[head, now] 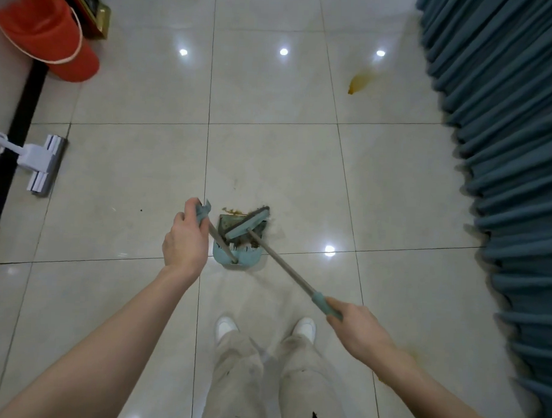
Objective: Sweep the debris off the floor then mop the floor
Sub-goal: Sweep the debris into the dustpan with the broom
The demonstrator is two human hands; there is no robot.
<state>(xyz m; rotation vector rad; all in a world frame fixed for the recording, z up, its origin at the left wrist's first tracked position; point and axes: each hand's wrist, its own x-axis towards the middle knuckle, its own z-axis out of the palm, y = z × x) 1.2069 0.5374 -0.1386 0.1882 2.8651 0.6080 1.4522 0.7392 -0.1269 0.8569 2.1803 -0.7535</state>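
I am watching the left hand [184, 237] gripping the dustpan [251, 258] handle while the right hand [358, 329] is gripping the broom [247, 222], whose head is lying across the dustpan, beside what looks like brown debris [234, 211], the mop [43, 166] lying well to the dustpan's left.

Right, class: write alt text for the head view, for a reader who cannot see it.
A person sweeps brown debris into a dustpan, left hand gripping its handle, right hand gripping the broom. Beyond, a brown stain marks the tiled floor; a mop and red bucket sit at left, a curtain at right.
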